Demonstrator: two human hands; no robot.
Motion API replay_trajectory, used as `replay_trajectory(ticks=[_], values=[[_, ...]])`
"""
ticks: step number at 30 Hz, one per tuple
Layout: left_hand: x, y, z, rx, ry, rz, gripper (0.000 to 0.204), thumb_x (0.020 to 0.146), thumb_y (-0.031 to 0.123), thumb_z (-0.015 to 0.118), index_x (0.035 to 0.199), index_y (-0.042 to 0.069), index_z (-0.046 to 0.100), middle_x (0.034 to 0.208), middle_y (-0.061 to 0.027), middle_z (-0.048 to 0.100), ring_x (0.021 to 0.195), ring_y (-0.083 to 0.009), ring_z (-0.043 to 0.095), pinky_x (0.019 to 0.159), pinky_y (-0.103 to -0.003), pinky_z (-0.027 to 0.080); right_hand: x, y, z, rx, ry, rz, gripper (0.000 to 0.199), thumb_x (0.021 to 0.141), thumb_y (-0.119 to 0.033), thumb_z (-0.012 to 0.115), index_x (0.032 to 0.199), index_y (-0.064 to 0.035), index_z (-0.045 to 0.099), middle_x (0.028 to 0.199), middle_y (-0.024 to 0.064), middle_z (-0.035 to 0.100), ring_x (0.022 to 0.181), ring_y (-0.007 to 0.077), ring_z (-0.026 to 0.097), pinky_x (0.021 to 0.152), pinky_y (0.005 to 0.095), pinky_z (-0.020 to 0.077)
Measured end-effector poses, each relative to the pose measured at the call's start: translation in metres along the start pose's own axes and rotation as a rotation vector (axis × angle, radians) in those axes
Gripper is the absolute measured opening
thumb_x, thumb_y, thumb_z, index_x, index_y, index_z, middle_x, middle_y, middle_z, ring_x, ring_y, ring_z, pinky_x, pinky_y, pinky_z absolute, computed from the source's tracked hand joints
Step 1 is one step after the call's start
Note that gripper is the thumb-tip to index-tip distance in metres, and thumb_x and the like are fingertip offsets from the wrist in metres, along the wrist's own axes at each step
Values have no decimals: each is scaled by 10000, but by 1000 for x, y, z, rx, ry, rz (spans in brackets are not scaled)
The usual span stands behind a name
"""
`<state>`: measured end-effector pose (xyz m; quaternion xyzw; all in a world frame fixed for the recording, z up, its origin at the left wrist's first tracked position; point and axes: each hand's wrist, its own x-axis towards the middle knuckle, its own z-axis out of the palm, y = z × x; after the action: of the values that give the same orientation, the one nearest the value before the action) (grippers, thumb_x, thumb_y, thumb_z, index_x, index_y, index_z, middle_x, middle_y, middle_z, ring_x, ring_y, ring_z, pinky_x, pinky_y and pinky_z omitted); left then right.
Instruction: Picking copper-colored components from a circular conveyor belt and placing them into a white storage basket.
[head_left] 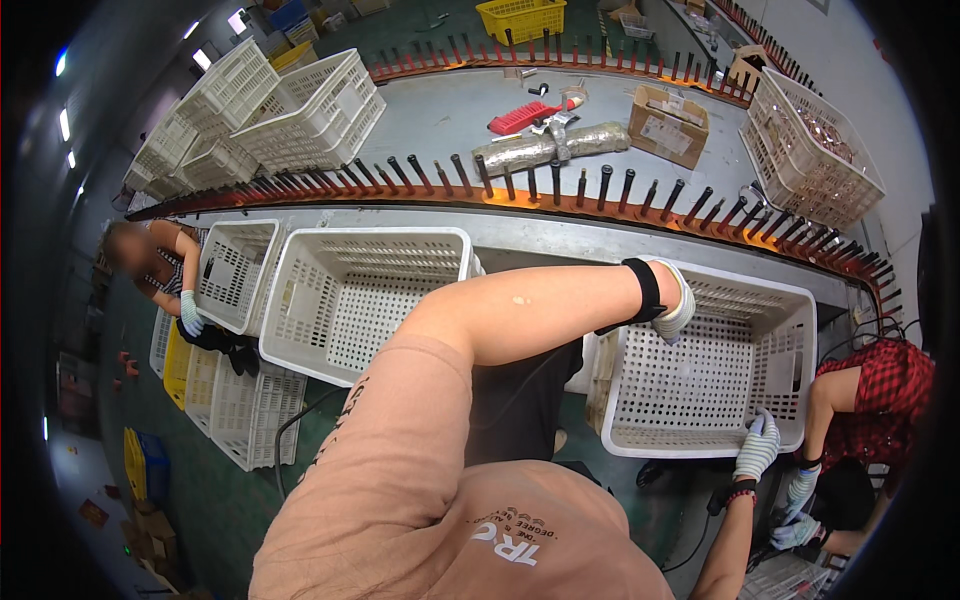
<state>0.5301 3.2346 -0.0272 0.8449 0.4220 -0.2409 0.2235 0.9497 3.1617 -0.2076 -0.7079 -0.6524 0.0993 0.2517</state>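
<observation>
Currently both gloved hands grip the white crate [700,370]: left hand [676,305] fingers curled over far rim, right hand [757,445] fingers clamped on near rim. Likely light, stiff; hold rims.

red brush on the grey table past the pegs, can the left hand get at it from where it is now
Probably not. The left hand grips the far rim of the white crate, and the red brush lies well beyond the row of dark pegs, far across the grey table.

Left arm stretched forward across body, black wrist strap, gloved left hand [676,305] curled downward. Right forearm raised, gloved right hand [757,445] fingers curled in grip.
</observation>
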Motion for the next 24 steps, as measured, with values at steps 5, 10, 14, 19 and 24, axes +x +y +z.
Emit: replay_trajectory(ticks=[5,10,14,19,24], values=[[-3,1,1,11,4,-7,489,949,440,615,1245,69,732,1236,-147,727,1150,-350,679,963,-470,530,-2,3,1,-36,22,-43,241,1026,-173,554,1132,-64,742,793,114,695,750,228,654,771,394,522],[-7,2,-2,-7,-5,-9,496,951,442,619,1260,68,725,1251,-146,721,1162,-347,675,973,-470,526,-3,-3,-1,-20,8,-44,241,1026,-170,553,1138,-66,740,798,111,695,757,226,654,773,394,521],[-7,2,-2,4,-5,13,508,953,453,619,1272,71,719,1266,-145,716,1179,-343,669,987,-467,522,-3,3,0,-36,12,-44,243,1027,-167,552,1142,-61,737,795,107,692,755,220,653,769,390,521],[-7,2,0,19,-8,8,510,954,457,618,1275,74,718,1274,-145,713,1185,-342,668,991,-469,521,-5,-1,0,11,0,-25,245,1032,-167,548,1142,-51,734,784,100,680,749,207,649,757,381,521],[-9,3,-1,7,-14,4,507,954,453,617,1275,73,719,1275,-146,712,1185,-342,668,989,-469,522,-6,4,0,-34,23,-51,243,1034,-172,549,1141,-64,738,796,107,689,743,218,651,759,386,520]])
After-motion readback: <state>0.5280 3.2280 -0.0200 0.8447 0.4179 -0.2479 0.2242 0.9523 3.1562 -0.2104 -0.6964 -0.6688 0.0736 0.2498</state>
